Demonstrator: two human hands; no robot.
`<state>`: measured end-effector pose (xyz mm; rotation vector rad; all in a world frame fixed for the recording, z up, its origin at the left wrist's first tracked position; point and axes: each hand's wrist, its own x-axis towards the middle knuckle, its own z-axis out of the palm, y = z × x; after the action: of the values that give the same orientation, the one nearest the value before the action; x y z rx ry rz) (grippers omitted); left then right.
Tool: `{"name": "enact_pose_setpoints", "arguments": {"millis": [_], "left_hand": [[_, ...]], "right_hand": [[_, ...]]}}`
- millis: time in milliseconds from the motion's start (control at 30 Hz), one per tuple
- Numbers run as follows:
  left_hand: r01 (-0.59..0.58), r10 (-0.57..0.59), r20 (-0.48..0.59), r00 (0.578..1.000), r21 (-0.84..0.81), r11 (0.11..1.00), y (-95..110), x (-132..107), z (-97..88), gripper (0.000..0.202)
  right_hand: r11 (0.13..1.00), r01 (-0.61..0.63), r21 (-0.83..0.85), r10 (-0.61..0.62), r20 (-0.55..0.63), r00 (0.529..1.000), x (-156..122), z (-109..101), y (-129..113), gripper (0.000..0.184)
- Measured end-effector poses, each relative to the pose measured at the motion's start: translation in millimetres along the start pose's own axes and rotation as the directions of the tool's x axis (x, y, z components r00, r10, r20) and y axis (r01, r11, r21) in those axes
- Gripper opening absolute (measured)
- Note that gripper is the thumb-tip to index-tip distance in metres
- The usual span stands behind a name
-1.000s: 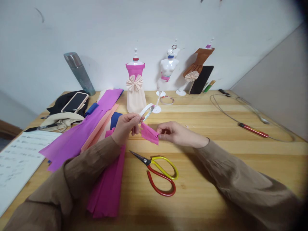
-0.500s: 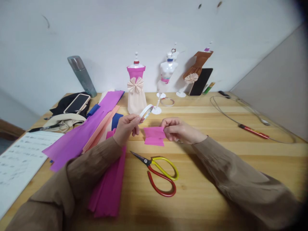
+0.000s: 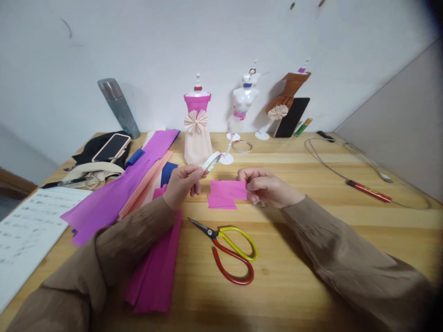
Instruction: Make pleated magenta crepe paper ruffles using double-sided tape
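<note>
Beyond the scissors (image 3: 210, 233) I hold: one tape roll (image 3: 211, 161), its rim pinched in my closed left fingers (image 3: 195, 173), presumably leaving the ring clear; one pink slip (image 3: 227, 189), edge-gripped by my closed right fingers (image 3: 255, 183), presumably keeping its face uncovered.

Right hand (image 3: 266, 188) farther right; 2 pink pieces (image 3: 219, 188) now offset, upper piece (image 3: 230, 189) slid rightward past lower piece (image 3: 221, 203).
</note>
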<state>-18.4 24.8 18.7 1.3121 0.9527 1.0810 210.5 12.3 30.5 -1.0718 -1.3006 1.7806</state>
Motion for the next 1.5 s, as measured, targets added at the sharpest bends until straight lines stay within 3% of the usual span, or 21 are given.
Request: {"name": "enact_pose_setpoints", "arguments": {"millis": [533, 700, 800, 933, 1033, 1133, 1233, 1300, 1333, 1433, 1500], "left_hand": [[0.011, -0.013, 0.043, 0.999, 0.047, 0.999, 8.1, -6.9, 6.9, 0.034], [0.008, -0.008, 0.036, 0.999, 0.003, 1.0, 5.3, -4.8, 5.4, 0.031], [-0.007, 0.007, 0.001, 1.0, -0.019, 1.0, 4.1, -3.7, 4.2, 0.032], [-0.042, 0.042, -0.029, 0.999, -0.029, 0.999, 7.0, -5.1, 4.1, 0.033], [-0.039, 0.038, -0.027, 0.999, -0.034, 0.999, 7.9, -6.1, 4.5, 0.034], [-0.039, 0.039, -0.012, 0.999, -0.047, 0.998, 5.9, -5.3, 4.4, 0.034], [-0.052, 0.052, -0.009, 0.999, -0.057, 0.997, 4.3, -4.0, 4.3, 0.034], [-0.056, 0.055, -0.008, 0.998, -0.061, 0.997, 4.9, -3.9, 4.4, 0.034], [-0.054, 0.054, -0.008, 0.999, -0.061, 0.997, 5.5, -4.1, 4.6, 0.034], [-0.041, 0.04, -0.005, 0.999, -0.059, 0.997, 7.4, -5.3, 5.1, 0.035], [-0.03, 0.03, -0.008, 1.0, -0.059, 0.998, 7.7, -5.7, 5.5, 0.034]], "right_hand": [[0.999, 0.015, 0.032, -0.012, -0.09, 0.996, -15.4, 24.1, -17.7, 0.016], [0.994, 0.053, -0.098, -0.056, -0.035, 0.998, -13.0, 23.1, -14.3, 0.011], [0.961, -0.005, -0.276, 0.013, 0.027, 1.0, -6.2, 17.8, -4.7, 0.009], [0.822, -0.09, -0.562, 0.144, 0.052, 0.988, -0.8, 14.5, 8.1, 0.003], [0.635, 0.02, -0.772, 0.168, 0.163, 0.972, -2.7, 17.5, 9.0, 0.012], [0.424, 0.13, -0.896, 0.006, 0.147, 0.989, -2.9, 20.7, 7.3, 0.018], [0.309, 0.045, -0.95, -0.207, -0.021, 0.978, 1.6, 19.7, 9.4, 0.013], [0.335, 0.031, -0.942, -0.23, -0.05, 0.972, 4.1, 17.4, 11.3, 0.01], [0.388, 0.058, -0.92, -0.203, -0.024, 0.979, 4.5, 16.3, 11.7, 0.011], [0.619, 0.115, -0.777, -0.026, 0.127, 0.992, 1.6, 15.1, 9.9, 0.027], [0.651, 0.114, -0.751, 0.05, 0.192, 0.98, -1.5, 16.3, 8.2, 0.037]]}}
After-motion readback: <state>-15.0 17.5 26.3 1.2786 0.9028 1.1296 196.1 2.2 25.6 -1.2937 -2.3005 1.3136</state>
